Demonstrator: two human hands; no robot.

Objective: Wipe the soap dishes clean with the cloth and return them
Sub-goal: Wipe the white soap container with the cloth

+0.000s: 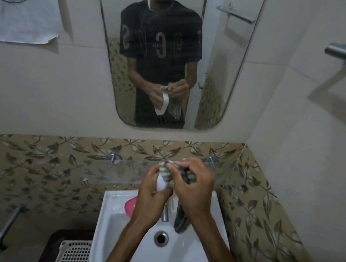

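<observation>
My left hand (151, 190) grips the white soap dish (161, 183) over the sink (116, 198); right hand (193, 184) fingers rub the striped cloth (166, 169) on it. Pink soap dish (130, 205) waits on the rim. Risk: wet dish slips, drops into the basin.

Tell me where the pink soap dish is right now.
The pink soap dish sits on the back left ledge of the sink, just left of the tap and below the left hand.
</observation>
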